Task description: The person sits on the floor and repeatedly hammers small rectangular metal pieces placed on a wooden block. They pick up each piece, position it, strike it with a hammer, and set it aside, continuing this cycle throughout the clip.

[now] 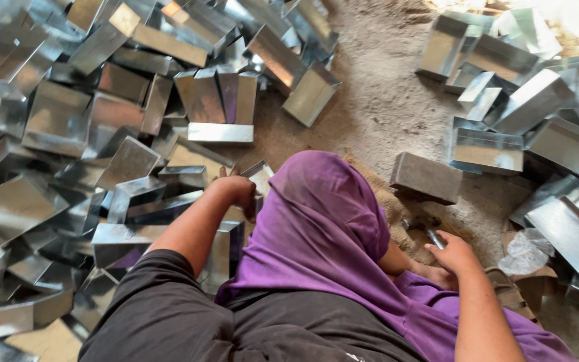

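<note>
My left hand reaches out over the pile on the left and closes on the edge of a shiny folded sheet-metal tray. Just below that hand stands another metal piece. My right hand rests low on the right, fingers wrapped round a small metal tool that points toward the ground. A purple cloth hangs down between my arms and hides what lies under it. A grey rectangular block sits on the ground just beyond the right hand.
Several folded sheet-metal trays are heaped on the left and on the right. A strip of sandy ground runs between the heaps. A crumpled clear plastic bag lies by my right hand.
</note>
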